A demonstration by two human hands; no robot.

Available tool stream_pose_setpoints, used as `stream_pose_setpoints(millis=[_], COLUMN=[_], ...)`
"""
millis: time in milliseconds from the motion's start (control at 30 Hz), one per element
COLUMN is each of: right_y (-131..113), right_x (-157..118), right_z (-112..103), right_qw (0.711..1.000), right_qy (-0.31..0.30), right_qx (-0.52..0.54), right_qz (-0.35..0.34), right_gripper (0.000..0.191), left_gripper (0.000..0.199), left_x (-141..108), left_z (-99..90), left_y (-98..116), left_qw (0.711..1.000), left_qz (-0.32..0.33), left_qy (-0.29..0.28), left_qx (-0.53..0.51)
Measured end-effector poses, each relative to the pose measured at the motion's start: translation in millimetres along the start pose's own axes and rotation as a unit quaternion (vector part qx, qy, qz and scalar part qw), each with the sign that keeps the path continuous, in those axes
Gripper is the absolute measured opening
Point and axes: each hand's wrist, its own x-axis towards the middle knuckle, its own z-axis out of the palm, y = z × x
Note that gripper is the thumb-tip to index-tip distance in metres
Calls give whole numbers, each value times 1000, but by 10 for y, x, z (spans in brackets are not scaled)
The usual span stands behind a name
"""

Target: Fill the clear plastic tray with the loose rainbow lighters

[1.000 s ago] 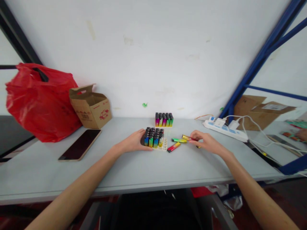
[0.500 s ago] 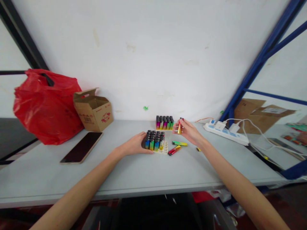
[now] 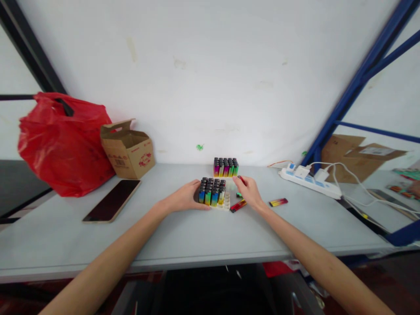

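My left hand (image 3: 185, 197) is wrapped round the left side of a white holder (image 3: 226, 204), whose left part is filled with upright lighters (image 3: 210, 194). Between the fingers of my right hand (image 3: 248, 190) is a lighter with a red top (image 3: 242, 180), just right of the holder's bare slots. Most of that lighter is hidden by the fingers. Below this hand a red lighter (image 3: 237, 206) lies on the table, and a green one (image 3: 239, 194) is partly covered. A red and yellow lighter (image 3: 278, 202) lies farther right. Behind stands a second block of upright lighters (image 3: 225, 167).
On the left are a phone (image 3: 112, 200), an open cardboard box (image 3: 133, 151) and a red plastic bag (image 3: 65, 146). A white power strip (image 3: 310, 183) with cables lies at the right, beside a blue metal frame (image 3: 341, 96). Another person's hand (image 3: 415, 188) shows at the right edge.
My right hand has moved left and down with its lighter, towards the holder. It now partly covers the green lighter and has uncovered the one farther right. My left hand has stayed in place.
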Motion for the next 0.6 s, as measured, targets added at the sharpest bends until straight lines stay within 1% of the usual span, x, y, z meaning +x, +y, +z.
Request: stream_pose_setpoints(millis=[167,267,433,600], right_y=[-28,-55,-110,-89], right_x=[-28,-48,-89,-87], right_z=[11,1,-15,-6], right_qw=[1000,1000,999,997], right_qy=[0,1,-15,-25], right_qx=[-13,-12,-19,-49], right_qz=[-10,-15,-42,-48], right_gripper=[47,48,53,47], left_gripper=[81,81,80,81], left_x=[-2,-2,-1,-2], left_z=[-10,-9,0,4], left_y=[27,25,13,14], left_qw=[1000,1000,1000,1000], left_qz=[-5,-9,-8,-15], left_qy=[-6,-9,-4,-1], left_qx=[6,15,7,-2])
